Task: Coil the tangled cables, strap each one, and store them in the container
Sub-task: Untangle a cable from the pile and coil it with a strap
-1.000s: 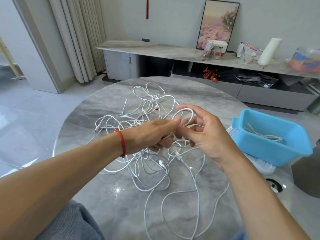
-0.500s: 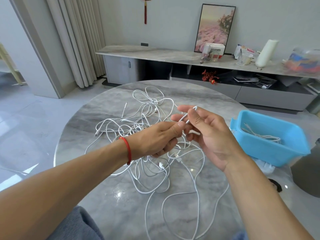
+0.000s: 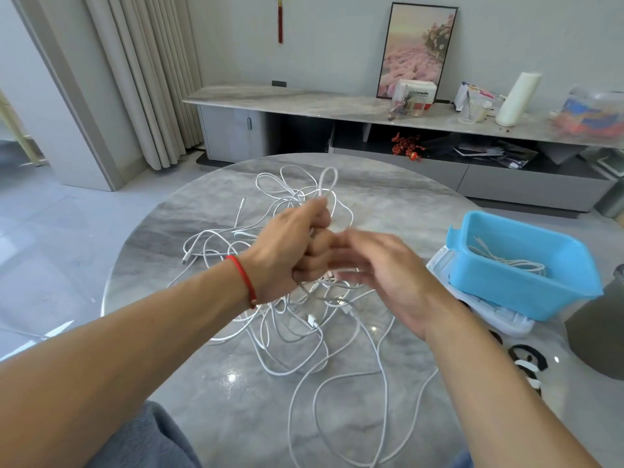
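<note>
- We see the tangled cables [image 3: 290,319] heaped at the centre of the frame on the round grey worktop [image 3: 162,231], with loose runs trailing toward the lower edge.
- Our left hand [image 3: 290,244] is curled round a small folded loop [image 3: 327,184] of white cable that stands up above the knuckles in the upper middle of the picture; we judge it is held high so the first turns of a coil stay clear of the tangle below.
- Our right hand [image 3: 381,271] sits just right of the left one, blurred by motion. Its fingers look loosely spread, and we cannot tell whether they pinch a strand. We take it to be the hand that feeds cable round the loop.
- The blue container [image 3: 526,288] stands at the right of the frame, near the hands, which we judge keeps the drop-off short. One coiled white cable [image 3: 506,263] lies inside it, so by our reckoning most of the work remains.
- The container rests partly on a white lid or tray [image 3: 499,315] underneath.
- Small black and white bands, perhaps the straps [image 3: 526,366], lie at the lower right beside it.
</note>
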`<state>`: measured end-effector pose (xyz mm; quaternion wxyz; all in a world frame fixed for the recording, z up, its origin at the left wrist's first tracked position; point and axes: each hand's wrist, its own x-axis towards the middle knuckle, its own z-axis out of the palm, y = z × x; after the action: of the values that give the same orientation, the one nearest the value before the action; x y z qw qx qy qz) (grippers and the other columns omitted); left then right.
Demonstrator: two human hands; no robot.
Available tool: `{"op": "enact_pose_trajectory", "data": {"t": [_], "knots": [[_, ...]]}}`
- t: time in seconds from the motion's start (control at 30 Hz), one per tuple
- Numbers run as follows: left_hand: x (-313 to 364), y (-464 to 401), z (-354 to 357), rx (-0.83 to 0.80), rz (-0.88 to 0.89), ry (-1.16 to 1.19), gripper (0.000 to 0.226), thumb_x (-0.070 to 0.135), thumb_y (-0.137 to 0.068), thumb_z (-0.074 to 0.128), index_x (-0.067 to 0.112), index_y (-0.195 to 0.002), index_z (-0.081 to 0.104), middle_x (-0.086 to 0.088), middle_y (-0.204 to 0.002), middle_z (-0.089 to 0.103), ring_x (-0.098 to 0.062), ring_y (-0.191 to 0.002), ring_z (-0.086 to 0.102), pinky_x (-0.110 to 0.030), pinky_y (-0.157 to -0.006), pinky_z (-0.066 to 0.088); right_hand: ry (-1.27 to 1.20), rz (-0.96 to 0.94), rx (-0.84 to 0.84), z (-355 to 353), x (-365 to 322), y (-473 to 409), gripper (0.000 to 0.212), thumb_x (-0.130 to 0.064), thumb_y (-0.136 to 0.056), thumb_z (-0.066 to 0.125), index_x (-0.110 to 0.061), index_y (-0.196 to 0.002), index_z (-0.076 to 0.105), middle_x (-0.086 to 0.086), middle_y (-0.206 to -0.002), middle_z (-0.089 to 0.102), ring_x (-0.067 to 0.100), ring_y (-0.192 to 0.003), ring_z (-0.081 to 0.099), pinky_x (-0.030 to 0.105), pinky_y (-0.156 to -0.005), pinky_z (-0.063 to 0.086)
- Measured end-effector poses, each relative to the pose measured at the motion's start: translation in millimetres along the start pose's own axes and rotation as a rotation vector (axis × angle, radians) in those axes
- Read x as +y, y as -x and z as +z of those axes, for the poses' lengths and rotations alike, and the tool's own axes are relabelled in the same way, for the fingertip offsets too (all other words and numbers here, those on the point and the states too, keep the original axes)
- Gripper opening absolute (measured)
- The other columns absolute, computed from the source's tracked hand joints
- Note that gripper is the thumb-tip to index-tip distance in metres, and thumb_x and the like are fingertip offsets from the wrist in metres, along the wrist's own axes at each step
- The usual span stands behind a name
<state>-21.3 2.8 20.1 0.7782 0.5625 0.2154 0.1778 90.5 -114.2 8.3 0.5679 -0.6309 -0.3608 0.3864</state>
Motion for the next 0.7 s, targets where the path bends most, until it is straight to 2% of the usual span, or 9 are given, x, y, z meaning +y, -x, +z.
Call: {"op": "enact_pose_trajectory", "data": {"t": [0.07, 0.13, 0.2, 0.23, 0.3, 0.37, 0.47, 0.6, 0.7], "knots": [[6.7, -3.7, -6.1, 0.033, -0.005, 0.117, 0.042, 0.038, -0.103, 0.040, 0.026, -0.065, 0.026, 0.004, -0.051, 0.013, -0.013, -0.041, 0.009, -0.022, -0.041, 0.008, 0.209, 0.008, -0.204, 6.8, 3.0, 4.5, 0.030, -0.023, -0.109, 0.047, -0.011, -0.107, 0.074, 0.007, -0.107, 0.079, 0.018, -0.110, 0.072, 0.042, -0.109, 0.048], [10.1, -5.6, -13.0, 0.072, 0.001, 0.173, 0.040, 0.036, -0.102, 0.040, 0.026, -0.068, 0.023, 0.004, -0.052, 0.012, -0.013, -0.041, 0.009, -0.022, -0.039, 0.010, 0.373, 0.007, -0.328, 13.2, 6.9, 6.1, 0.022, -0.025, -0.107, 0.054, -0.016, -0.102, 0.073, 0.001, -0.101, 0.080, 0.012, -0.104, 0.073, 0.033, -0.103, 0.051], [10.8, -6.6, -18.2, 0.098, 0.000, 0.128, 0.039, 0.035, -0.103, 0.039, 0.026, -0.069, 0.022, 0.003, -0.052, 0.012, -0.015, -0.042, 0.010, -0.022, -0.039, 0.013, 0.543, -0.025, -0.309, 13.7, 10.4, 5.0, 0.016, -0.028, -0.103, 0.060, -0.021, -0.097, 0.073, -0.005, -0.082, 0.077, 0.009, -0.082, 0.073, 0.028, -0.080, 0.053], [9.5, -6.9, -20.4, 0.108, -0.015, 0.073, 0.040, 0.034, -0.103, 0.039, 0.026, -0.067, 0.023, 0.002, -0.052, 0.013, -0.015, -0.042, 0.011, -0.022, -0.041, 0.015, 0.654, -0.073, -0.239, 11.5, 11.3, 4.0, 0.015, -0.029, -0.100, 0.063, -0.023, -0.093, 0.074, -0.008, -0.071, 0.072, 0.005, -0.071, 0.068, 0.024, -0.069, 0.049], [4.7, -6.9, -22.6, 0.109, -0.054, -0.033, 0.041, 0.031, -0.104, 0.039, 0.024, -0.064, 0.028, 0.001, -0.052, 0.015, -0.017, -0.045, 0.016, -0.025, -0.044, 0.021, 0.866, -0.190, -0.083, 4.2, 10.4, 2.2, 0.016, -0.032, -0.097, 0.066, -0.024, -0.088, 0.076, -0.012, -0.065, 0.065, 0.003, -0.068, 0.061, 0.022, -0.061, 0.040], [-0.5, -6.1, -22.0, 0.108, -0.075, -0.116, 0.040, 0.028, -0.105, 0.040, 0.021, -0.066, 0.033, 0.000, -0.053, 0.021, -0.020, -0.050, 0.024, -0.029, -0.051, 0.031, 0.914, -0.244, -0.008, -1.7, 7.9, 2.2, 0.017, -0.035, -0.096, 0.068, -0.022, -0.088, 0.077, -0.011, -0.073, 0.070, 0.005, -0.076, 0.061, 0.025, -0.066, 0.043], [-4.5, -4.9, -18.3, 0.085, -0.129, -0.187, 0.033, 0.030, -0.103, 0.045, 0.019, -0.072, 0.043, 0.000, -0.057, 0.037, -0.020, -0.057, 0.041, -0.035, -0.064, 0.041, 0.962, -0.273, -0.010, -0.9, 4.1, 5.7, 0.016, -0.038, -0.096, 0.068, -0.024, -0.091, 0.076, -0.010, -0.082, 0.072, 0.010, -0.082, 0.063, 0.037, -0.077, 0.051], [-10.8, -2.9, -14.1, -0.012, -0.188, -0.292, 0.030, 0.033, -0.102, 0.048, 0.013, -0.080, 0.054, -0.006, -0.072, 0.051, -0.019, -0.066, 0.052, -0.036, -0.060, 0.051, 1.065, -0.323, 0.004, 10.0, 1.0, 9.5, 0.018, -0.041, -0.097, 0.065, -0.027, -0.099, 0.076, -0.007, -0.096, 0.073, 0.019, -0.096, 0.064, 0.040, -0.080, 0.050], [-13.9, -0.6, -12.8, -0.087, -0.216, -0.298, 0.034, 0.025, -0.103, 0.044, 0.007, -0.079, 0.059, -0.007, -0.069, 0.056, -0.022, -0.062, 0.054, -0.033, -0.052, 0.049, 1.052, -0.353, 0.075, 11.7, -1.3, 10.3, 0.016, -0.043, -0.093, 0.068, -0.029, -0.093, 0.075, -0.008, -0.095, 0.074, 0.017, -0.096, 0.065, 0.039, -0.080, 0.051]]}}
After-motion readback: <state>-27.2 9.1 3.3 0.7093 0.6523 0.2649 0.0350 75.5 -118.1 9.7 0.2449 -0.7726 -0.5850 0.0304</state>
